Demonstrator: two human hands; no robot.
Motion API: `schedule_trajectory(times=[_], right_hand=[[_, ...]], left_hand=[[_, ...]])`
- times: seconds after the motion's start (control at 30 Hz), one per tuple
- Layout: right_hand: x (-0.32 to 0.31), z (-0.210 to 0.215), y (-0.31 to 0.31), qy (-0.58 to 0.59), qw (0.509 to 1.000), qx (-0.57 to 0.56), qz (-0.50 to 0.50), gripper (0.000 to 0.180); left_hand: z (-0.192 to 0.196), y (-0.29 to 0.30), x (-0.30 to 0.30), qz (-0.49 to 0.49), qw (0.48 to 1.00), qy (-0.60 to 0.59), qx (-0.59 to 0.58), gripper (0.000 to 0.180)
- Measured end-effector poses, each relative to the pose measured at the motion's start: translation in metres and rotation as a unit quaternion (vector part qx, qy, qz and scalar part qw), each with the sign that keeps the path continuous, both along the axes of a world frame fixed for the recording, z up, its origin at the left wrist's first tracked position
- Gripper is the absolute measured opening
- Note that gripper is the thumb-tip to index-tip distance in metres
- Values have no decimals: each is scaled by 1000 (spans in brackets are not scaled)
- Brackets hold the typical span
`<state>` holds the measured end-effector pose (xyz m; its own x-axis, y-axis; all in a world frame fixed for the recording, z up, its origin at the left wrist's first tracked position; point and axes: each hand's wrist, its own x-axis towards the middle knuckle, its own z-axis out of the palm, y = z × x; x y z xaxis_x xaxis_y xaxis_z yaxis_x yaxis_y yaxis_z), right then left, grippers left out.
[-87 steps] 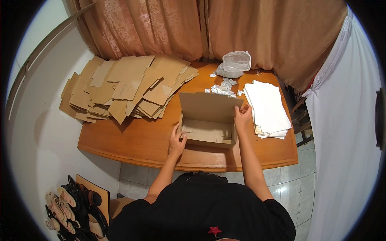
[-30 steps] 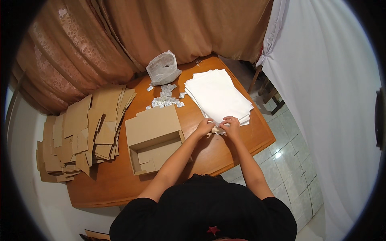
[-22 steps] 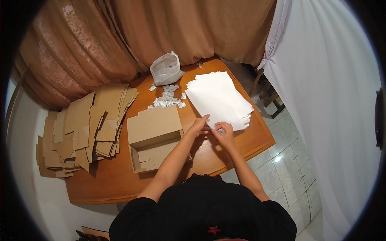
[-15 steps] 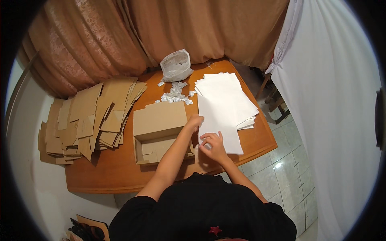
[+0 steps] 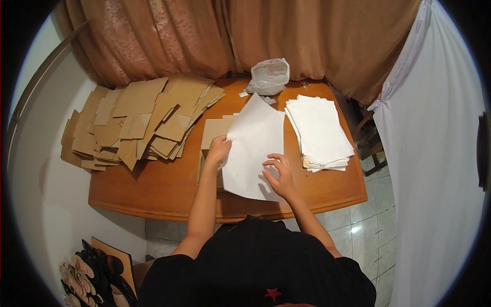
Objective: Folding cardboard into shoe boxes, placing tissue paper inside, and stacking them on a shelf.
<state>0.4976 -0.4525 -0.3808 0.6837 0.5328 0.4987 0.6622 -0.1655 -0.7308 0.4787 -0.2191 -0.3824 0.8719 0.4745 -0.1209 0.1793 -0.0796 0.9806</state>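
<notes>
A large white sheet of paper is held up by its left edge, pinched in my left hand. It curves slightly and hides most of an open cardboard box behind it. My right hand hovers at the sheet's lower right, fingers curled but apart, with nothing visible between them. To the right lies a stack of white paper sheets. Small white packets show in part past the sheet's top edge, in front of a clear plastic bag.
Flattened cardboard pieces are heaped on the left of the wooden table. Brown curtains hang behind it and a white cloth on the right. Shoes sit low at the left, and a stool stands beyond the right edge.
My left hand has lifted the sheet off the stack and carried it left over the box. My right hand has followed alongside, staying open. The whole view has shifted.
</notes>
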Motion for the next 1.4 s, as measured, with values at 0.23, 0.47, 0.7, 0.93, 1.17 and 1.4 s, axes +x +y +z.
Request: schedule_trajectory(times=[0.23, 0.47, 0.7, 0.93, 1.17, 1.4], right_hand=[[23, -11, 59, -3, 998, -54, -15, 30], [51, -32, 100, -31, 973, -227, -36, 42], [54, -48, 111, -28, 930, -359, -69, 46], [57, -53, 116, -6, 920, -377, -108, 53], [62, -53, 119, -9, 921, -372, -120, 54], [63, -58, 113, -17, 926, -362, -107, 56]], left_hand=[[-68, 56, -37, 120, 990, 56, 54, 28], [-33, 36, -57, 111, 929, -9, 352, 53], [-19, 14, -90, -323, 904, 15, 279, 40], [-41, -1, -55, -456, 773, 223, 380, 90], [-66, 5, -18, -500, 720, 344, 338, 99], [-70, -5, -20, -530, 733, 309, 293, 97]])
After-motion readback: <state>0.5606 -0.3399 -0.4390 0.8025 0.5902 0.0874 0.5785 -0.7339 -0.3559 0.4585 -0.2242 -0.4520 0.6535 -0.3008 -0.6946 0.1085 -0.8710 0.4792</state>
